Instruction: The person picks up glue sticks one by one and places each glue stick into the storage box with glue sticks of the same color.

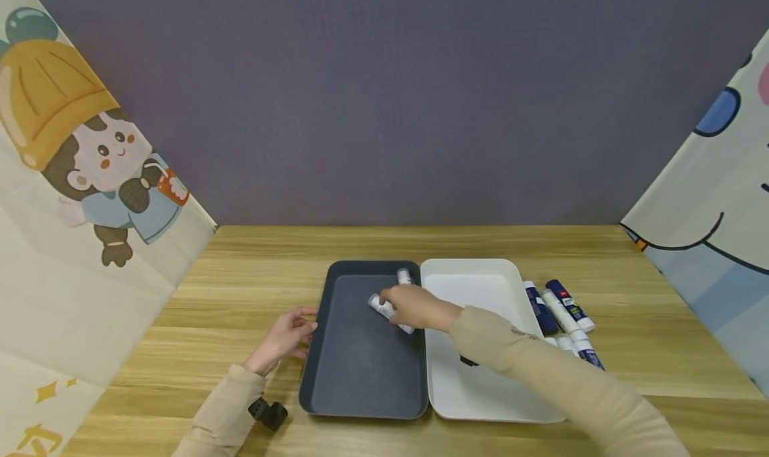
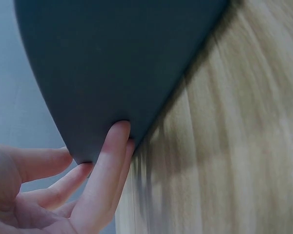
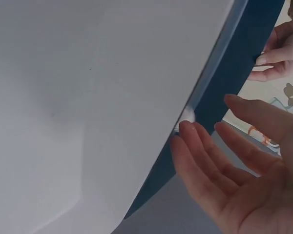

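Note:
My left hand [image 1: 287, 337] is at the left side of a dark grey tray [image 1: 360, 377]. Its fingers [image 2: 100, 180] touch the tray's outer wall, quite straight, while the thumb is by the rim. Inside the tray, near its right wall, a white tube with a label [image 1: 384, 308] lies at a slant. My right hand [image 1: 420, 307] is over this tube, with fingertips at it. In the right wrist view, the thumb stands apart from the fingers, and only a small white end shows by the fingertips. Another white tube [image 1: 404, 276] lies in the tray's far right corner, partly hidden.
A white tray [image 1: 474, 277] stands against the grey tray's right side, under my right forearm. Several blue and white tubes [image 1: 567, 303] lie on the wooden table [image 1: 252, 263] right of it, some hidden by my sleeve. A dark wall [image 1: 414, 110] borders the table's back.

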A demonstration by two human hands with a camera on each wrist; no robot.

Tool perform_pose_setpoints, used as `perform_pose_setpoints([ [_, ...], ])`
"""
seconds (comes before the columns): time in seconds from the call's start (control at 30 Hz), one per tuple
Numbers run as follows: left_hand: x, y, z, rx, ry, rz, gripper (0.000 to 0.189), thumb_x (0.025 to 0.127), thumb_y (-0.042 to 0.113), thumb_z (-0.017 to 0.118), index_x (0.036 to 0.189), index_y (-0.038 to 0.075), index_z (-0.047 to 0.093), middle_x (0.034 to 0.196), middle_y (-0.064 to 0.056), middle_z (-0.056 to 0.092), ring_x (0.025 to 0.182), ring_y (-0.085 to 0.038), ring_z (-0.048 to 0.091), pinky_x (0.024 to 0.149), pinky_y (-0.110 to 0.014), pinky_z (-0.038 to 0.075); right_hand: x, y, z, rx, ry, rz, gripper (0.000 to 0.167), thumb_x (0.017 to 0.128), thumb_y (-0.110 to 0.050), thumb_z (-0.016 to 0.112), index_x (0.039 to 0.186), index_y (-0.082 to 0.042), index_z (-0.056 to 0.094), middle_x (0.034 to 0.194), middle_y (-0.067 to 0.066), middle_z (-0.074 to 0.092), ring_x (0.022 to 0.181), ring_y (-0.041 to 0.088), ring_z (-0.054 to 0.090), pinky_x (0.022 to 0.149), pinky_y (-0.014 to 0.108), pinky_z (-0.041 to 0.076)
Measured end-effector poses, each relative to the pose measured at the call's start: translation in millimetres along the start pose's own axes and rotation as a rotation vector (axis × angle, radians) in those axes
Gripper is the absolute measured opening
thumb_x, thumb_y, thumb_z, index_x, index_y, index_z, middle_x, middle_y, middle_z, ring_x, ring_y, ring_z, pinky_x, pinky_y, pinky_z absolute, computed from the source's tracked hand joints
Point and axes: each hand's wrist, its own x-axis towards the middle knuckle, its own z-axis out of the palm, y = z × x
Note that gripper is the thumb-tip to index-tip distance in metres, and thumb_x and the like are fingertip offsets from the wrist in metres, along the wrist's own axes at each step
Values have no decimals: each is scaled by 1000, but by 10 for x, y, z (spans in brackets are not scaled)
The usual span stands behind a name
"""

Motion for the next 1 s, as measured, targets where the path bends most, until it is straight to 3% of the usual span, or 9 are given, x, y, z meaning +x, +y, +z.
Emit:
perform_pose_setpoints([
  [0.2,-1,3,-12,24,-2,-8,34,91,5,45,122,-7,42,90,-17,56,63,-17,54,50,-34,49,-110,3,-82,50,34,-8,31,80,-7,63,111,-4,58,84,5,59,69,13,49,60,29,42],
  [0.47,-1,5,-12,23,-4,-13,33,91,5,45,122,-7,43,89,-17,56,63,-17,54,50,-34,49,-270,35,-191,112,83,-20,31,80,-7,63,110,-3,58,94,10,60,74,15,53,62,29,43],
  [0.63,5,2,-12,13,-8,-10,33,91,4,45,122,-7,42,89,-16,56,63,-17,55,50,-33,49,-357,89,-231,99,123,-14,30,79,-8,63,109,-4,59,91,8,60,69,12,51,60,27,42],
  [1.0,22,-19,-2,5,-8,-3,33,90,2,44,121,-9,42,86,-16,56,62,-16,55,49,-32,49,-578,230,-271,88,192,-32,28,79,-9,64,106,-3,59,88,6,59,78,20,57,63,26,44],
])
